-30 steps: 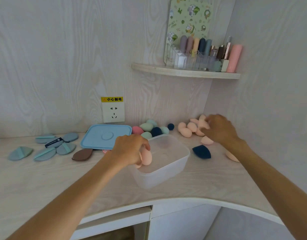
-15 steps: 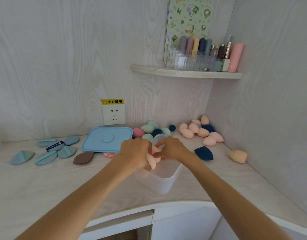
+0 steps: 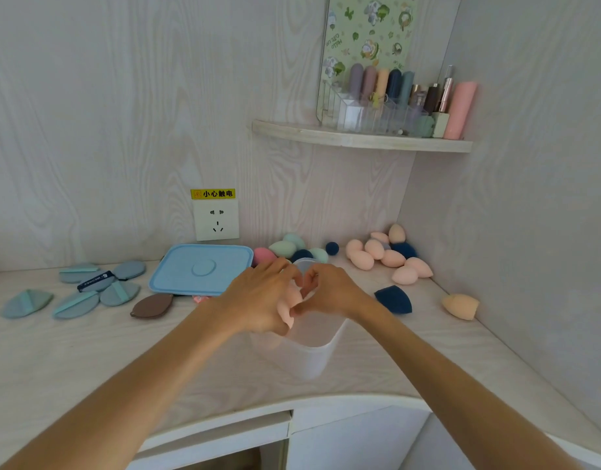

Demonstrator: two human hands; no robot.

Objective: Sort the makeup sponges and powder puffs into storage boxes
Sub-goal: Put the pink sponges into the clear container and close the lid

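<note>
Left hand (image 3: 258,300) and right hand (image 3: 329,293), now joined over the clear storage box (image 3: 312,351), unlike a second ago when apart. Left curled around pink sponges (image 3: 288,305), long axis running steeply downward, tips toward the box. Right's grasp: cannot tell.

Wall socket (image 3: 217,221) (yellow label above)

Both hands cover most of the clear storage box (image 3: 312,354), so its contents and the right hand (image 3: 329,291) fingertips above it cannot be told.
</note>
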